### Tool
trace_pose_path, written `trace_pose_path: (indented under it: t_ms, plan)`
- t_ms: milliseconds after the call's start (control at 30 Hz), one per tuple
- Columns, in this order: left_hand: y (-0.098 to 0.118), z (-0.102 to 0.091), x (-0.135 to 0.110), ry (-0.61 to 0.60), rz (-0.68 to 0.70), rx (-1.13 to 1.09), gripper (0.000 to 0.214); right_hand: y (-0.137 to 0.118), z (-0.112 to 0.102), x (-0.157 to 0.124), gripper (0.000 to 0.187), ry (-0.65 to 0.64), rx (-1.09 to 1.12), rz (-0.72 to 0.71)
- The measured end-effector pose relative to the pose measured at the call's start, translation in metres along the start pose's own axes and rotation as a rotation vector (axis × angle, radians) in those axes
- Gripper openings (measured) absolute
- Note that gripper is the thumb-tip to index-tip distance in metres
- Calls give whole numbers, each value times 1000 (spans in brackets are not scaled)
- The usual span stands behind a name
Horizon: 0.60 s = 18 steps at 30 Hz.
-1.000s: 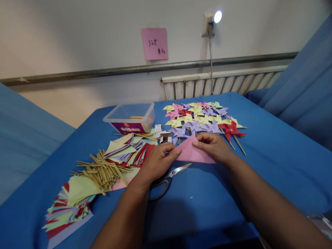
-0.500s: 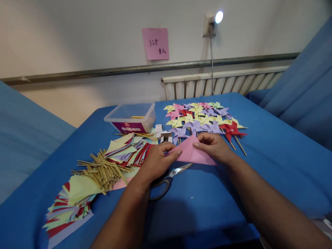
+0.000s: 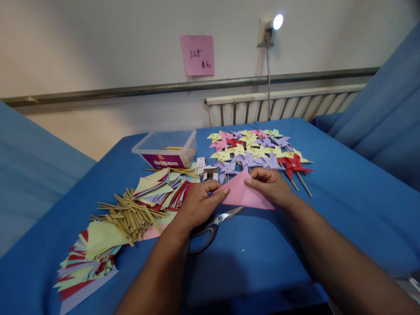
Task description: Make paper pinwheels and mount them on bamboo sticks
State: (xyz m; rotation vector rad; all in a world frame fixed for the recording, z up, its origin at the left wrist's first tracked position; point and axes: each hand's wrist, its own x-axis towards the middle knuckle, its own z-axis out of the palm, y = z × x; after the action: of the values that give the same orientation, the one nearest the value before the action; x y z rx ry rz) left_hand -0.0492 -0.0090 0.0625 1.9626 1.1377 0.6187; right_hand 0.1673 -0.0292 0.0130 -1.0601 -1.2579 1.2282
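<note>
A pink sheet of paper, folded into a triangle, is held between both hands above the table. My left hand pinches its left corner between thumb and fingers. My right hand grips the upper right edge near the peak, thumb in front and fingers curled behind. Just below the paper lie scissors with dark handles, their blades pointing right; my left wrist partly covers the handles. Behind the paper, rows of finished paper pinwheels in yellow, purple, pink and red lie on the table.
A pile of short sticks lies at left between coloured paper stacks and fanned paper sheets. A clear plastic box holding sticks stands behind, with small cardboard boxes nearby. Blue cloth covers the table.
Almost nothing differs. Both hands keep the same hold on the folded pink paper, and the view has shifted very slightly.
</note>
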Motion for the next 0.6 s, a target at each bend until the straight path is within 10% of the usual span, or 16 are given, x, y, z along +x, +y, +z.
trace_pose_path:
  t_ms: [600]
  plan:
    - [0, 2, 0, 7, 30, 15, 35, 0, 3, -1, 27, -12, 90, 45]
